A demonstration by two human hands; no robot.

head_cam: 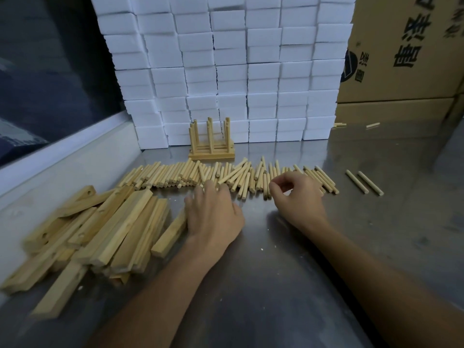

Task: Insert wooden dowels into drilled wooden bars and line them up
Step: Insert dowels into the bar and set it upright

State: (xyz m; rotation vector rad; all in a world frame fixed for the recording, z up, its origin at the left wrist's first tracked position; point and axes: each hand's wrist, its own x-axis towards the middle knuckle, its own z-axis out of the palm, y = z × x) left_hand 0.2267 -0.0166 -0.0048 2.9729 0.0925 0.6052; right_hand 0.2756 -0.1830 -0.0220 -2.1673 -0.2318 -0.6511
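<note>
A long row of loose wooden dowels (175, 175) lies across the steel table (276, 285). A heap of drilled wooden bars (105, 229) fills the left side. My left hand (213, 214) lies flat by the dowels, its fingertips on them and its edge against one bar (170, 233). My right hand (298, 197) hovers over the right part of the row with fingers curled; whether it pinches a dowel is unclear. Finished bars with upright dowels (212, 141) stand lined up at the back.
Stacked white foam blocks (233, 66) form a wall behind the work. Cardboard boxes (401, 59) stand at the right. Two stray dowels (364, 183) lie to the right of the row, with a few more far back. A white ledge (62, 159) borders the left.
</note>
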